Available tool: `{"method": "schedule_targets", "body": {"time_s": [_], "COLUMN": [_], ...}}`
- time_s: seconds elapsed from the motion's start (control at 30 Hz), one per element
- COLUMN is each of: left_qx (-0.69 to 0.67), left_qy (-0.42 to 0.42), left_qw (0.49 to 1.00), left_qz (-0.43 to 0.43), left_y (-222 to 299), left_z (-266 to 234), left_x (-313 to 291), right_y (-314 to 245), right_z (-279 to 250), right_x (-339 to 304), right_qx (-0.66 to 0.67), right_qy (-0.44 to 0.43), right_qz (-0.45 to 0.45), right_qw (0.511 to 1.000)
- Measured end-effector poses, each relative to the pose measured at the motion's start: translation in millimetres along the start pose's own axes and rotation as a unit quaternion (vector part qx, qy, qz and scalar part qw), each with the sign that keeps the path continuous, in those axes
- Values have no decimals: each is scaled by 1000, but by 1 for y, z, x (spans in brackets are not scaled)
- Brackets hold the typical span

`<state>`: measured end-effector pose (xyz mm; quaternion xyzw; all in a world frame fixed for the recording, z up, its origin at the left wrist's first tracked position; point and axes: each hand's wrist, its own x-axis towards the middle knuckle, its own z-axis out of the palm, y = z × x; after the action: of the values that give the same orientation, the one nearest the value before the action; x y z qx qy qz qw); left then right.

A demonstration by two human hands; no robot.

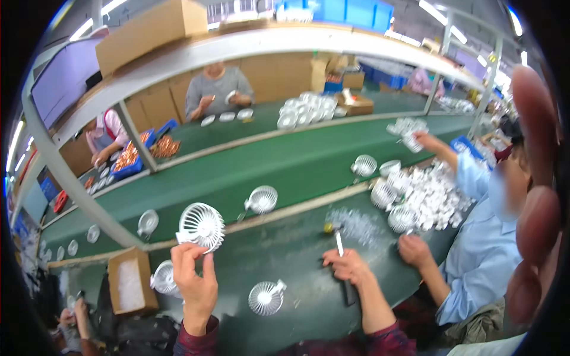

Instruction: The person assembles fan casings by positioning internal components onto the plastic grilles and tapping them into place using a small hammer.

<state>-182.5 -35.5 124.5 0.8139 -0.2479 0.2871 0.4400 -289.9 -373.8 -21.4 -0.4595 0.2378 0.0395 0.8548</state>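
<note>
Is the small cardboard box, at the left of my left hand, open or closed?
Open: no flap covers the cardboard box; pale contents show inside.

Head cam, L one of a worn pair, looks fwd & down from the wearer's head over the bench (297,255); wide fisheye w/ dark rounded corners, so the overhead shelf (285,46) bows. Forearms (376,305) enter from the lower edge; left hand (196,283) & right hand (350,267) are nr the lens, approx. lower mid-frame. Blurred fingers (537,219) at R rim sit v. close. Belt (237,169) slants up L to R beyond; ceiling lights (111,6) show far off, top.
</note>
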Motion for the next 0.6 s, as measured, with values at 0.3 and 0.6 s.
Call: {"method": "schedule_targets", "body": {"time_s": [0.3,0.6], "left_qx": [252,296], "left_qy": [51,-18], "left_qw": [966,955], "left_qz": [12,-22], "left_y": [-60,-60], "left_z": [-85,-87], "left_x": [-61,-61], "right_y": [4,6], "right_z": [1,8], "right_x": [-8,-10], "right_qx": [28,20], "right_qy": [-18,-20], "right_qz": [-1,-9], "right_qw": [999,1000]}}
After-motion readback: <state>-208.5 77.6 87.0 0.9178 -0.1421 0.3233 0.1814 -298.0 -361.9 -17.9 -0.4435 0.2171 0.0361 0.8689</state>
